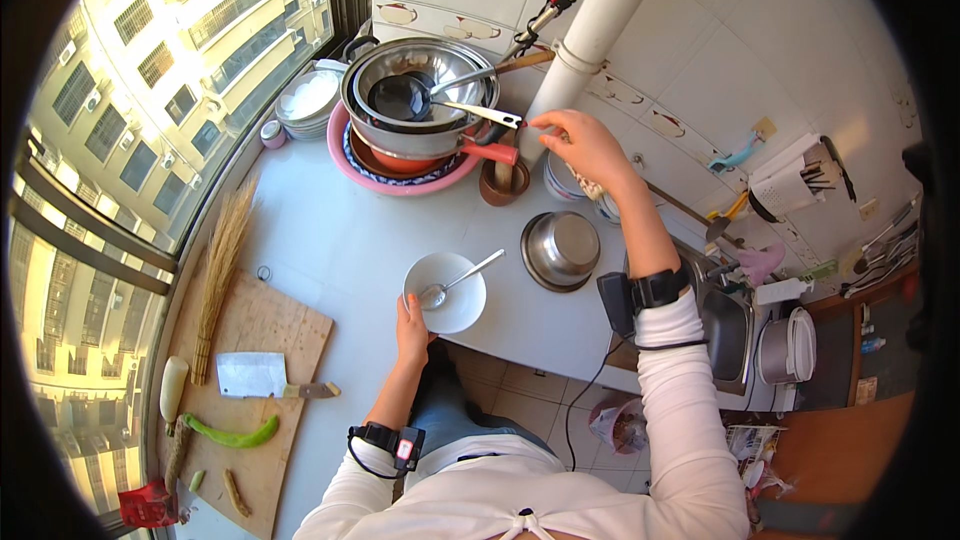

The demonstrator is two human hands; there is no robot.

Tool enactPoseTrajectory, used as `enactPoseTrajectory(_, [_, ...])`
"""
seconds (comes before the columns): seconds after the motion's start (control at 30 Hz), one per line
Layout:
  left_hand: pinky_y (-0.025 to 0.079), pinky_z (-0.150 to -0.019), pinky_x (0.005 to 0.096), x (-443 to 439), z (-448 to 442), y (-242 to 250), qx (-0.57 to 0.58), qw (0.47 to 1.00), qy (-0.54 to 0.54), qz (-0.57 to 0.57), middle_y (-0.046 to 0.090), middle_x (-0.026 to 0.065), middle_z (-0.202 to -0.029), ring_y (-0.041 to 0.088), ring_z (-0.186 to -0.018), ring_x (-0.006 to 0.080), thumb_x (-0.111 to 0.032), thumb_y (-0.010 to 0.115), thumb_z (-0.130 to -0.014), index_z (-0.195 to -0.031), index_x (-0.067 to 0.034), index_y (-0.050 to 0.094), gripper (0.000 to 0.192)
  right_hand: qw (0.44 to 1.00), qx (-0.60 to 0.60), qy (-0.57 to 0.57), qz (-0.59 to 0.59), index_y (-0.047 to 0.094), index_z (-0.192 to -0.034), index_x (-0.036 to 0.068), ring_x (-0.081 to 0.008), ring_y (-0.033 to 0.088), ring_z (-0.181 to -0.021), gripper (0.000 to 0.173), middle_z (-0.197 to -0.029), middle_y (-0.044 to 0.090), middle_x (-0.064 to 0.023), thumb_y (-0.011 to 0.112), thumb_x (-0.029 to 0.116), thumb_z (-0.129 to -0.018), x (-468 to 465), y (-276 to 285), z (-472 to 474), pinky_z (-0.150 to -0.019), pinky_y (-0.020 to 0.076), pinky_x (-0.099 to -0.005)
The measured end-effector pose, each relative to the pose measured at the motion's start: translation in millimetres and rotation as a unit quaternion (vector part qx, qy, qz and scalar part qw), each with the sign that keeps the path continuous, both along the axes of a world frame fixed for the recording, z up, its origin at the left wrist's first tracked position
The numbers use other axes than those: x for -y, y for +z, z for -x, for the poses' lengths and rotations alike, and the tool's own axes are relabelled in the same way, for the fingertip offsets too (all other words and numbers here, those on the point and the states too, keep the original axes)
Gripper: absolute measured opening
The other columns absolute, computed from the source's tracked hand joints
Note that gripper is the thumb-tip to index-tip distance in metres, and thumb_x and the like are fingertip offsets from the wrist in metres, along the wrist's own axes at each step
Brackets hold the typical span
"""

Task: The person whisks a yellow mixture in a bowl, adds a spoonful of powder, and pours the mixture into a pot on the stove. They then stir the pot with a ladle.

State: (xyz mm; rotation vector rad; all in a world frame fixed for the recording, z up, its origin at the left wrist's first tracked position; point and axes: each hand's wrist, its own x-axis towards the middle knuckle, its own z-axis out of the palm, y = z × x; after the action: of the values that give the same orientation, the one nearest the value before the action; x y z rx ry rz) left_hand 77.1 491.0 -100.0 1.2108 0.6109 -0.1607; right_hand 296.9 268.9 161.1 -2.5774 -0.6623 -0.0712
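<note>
My left hand (411, 336) grips a white bowl (463, 307) by its left rim, over the front edge of the counter. A metal spoon (469, 272) leans in the bowl, its handle over the right rim. Up at the back, my right hand (591, 148) is raised with thumb and fingers apart. Its fingertips are close to the handle end of a ladle (487, 114); whether they touch cannot be seen. That ladle lies in a stack of steel basins (367, 64) and pots, beside another ladle with a wooden handle (525, 62).
Left, a cutting board (300, 330) bears a cleaver (251, 375), a green pepper (236, 435) and a straw brush (225, 270). An upturned steel bowl (574, 244), a mortar (499, 191) and stacked plates (307, 101) stand on the counter (360, 240). A pipe (592, 22) rises behind; right is a sink (727, 337).
</note>
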Motion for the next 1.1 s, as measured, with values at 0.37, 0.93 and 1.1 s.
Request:
enactPoseTrajectory(0.37, [0.053, -0.056, 0.0287, -13.3, -48.9, -16.7, -0.016, 0.999, 0.038, -0.009, 0.054, 0.0106, -0.115, 0.059, -0.087, 0.0168, -0.038, 0.036, -0.103, -0.138, -0.009, 0.038, 0.045, 0.944, 0.186, 0.071, 0.265, 0.06, -0.111, 0.014, -0.0234, 0.056, -0.109, 0.032, -0.109, 0.061, -0.0009, 0.07, 0.014, -0.08, -37.2, -43.3, -181.6, -0.087, 0.0515, -0.038])
enactPoseTrajectory(0.93, [0.052, -0.054, 0.0303, -16.2, -48.0, -33.3, -0.043, 0.998, 0.045, -0.028, 0.057, 0.012, -0.105, 0.06, -0.082, 0.0171, -0.041, 0.039, -0.102, -0.131, -0.005, 0.04, 0.046, 0.954, 0.248, 0.086, 0.146, 0.06, -0.105, 0.012, -0.0296, 0.06, -0.094, 0.02, -0.092, 0.064, -0.0076, 0.062, 0.013, -0.086, -56.6, -21.2, -207.2, -0.086, 0.0432, -0.0428])
enactPoseTrajectory(1.1, [0.052, -0.051, 0.0313, -23.1, -55.4, -25.5, -0.056, 0.994, 0.024, -0.096, 0.058, 0.014, -0.099, 0.061, -0.076, 0.0184, -0.04, 0.043, -0.101, -0.113, 0.0, 0.047, 0.042, 0.976, 0.186, 0.104, 0.053, 0.055, -0.113, 0.005, -0.0296, 0.062, -0.092, 0.027, -0.098, 0.064, -0.0121, 0.061, 0.007, -0.087, -77.9, 14.4, -178.0, -0.08, 0.0478, -0.0382])
